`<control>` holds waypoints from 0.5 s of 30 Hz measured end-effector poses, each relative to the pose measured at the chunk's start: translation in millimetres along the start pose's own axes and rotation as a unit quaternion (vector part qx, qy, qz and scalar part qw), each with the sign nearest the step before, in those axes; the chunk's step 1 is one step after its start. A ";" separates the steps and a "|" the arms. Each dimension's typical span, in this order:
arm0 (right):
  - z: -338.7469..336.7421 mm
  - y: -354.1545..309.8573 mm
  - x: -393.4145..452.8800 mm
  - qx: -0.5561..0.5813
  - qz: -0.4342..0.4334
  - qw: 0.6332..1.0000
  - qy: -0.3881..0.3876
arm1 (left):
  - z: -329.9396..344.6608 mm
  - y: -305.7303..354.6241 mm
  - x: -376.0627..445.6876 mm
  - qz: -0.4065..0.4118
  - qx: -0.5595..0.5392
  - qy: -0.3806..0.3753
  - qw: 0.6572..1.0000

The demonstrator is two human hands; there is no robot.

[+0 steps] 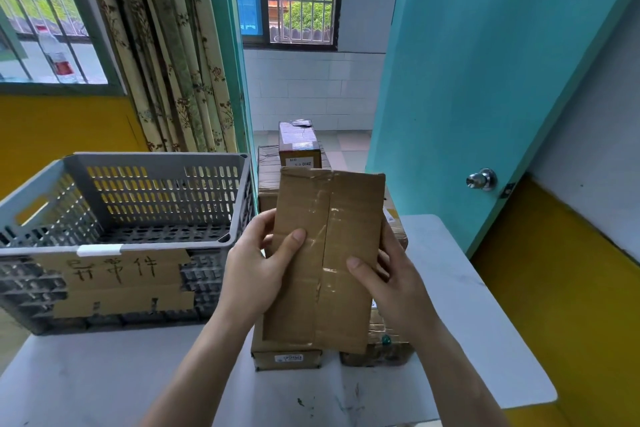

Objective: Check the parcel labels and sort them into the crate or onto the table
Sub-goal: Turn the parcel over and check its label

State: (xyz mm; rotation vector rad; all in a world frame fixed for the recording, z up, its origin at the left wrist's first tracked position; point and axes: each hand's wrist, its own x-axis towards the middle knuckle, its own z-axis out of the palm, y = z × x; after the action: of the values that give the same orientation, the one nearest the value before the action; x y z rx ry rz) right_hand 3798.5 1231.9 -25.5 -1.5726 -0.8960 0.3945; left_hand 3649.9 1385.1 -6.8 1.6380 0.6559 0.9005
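I hold a flat brown cardboard parcel (329, 253) upright in front of me, its taped face toward the camera. My left hand (256, 270) grips its left edge with the thumb on the front. My right hand (388, 284) grips the right edge, thumb also on the front. No label shows on this face. The grey plastic crate (114, 246) stands empty on the left of the white table (460, 305), with a cardboard sign of handwritten characters taped to its front. More parcels lie under and behind the held one, among them a box (287, 354) with a small white label.
A stack of boxes (298, 146) rises behind the table in the doorway, the top one labelled D042. A turquoise door (485, 80) with a metal knob stands open at right. Curtains and a barred window fill the left wall. The table's right part is bare.
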 end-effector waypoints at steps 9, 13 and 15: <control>-3.2 -11.0 3.4 -0.060 0.007 0.995 0.077 | 0.9 -4.6 -9.2 0.014 -0.072 -0.119 0.990; 0.0 -12.4 -4.3 -0.057 0.014 0.993 0.102 | 5.5 -7.6 -17.0 0.004 -0.114 -0.170 0.979; 0.4 -11.2 -7.2 -0.056 0.017 0.993 0.102 | 8.7 -9.7 -21.0 0.002 -0.099 -0.182 0.978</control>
State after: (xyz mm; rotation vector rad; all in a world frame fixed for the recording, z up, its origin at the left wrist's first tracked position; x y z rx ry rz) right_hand 3790.0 1226.7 -16.6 -1.6997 -0.7454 0.2047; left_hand 3645.8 1366.0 -21.8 1.5688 0.3000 0.6227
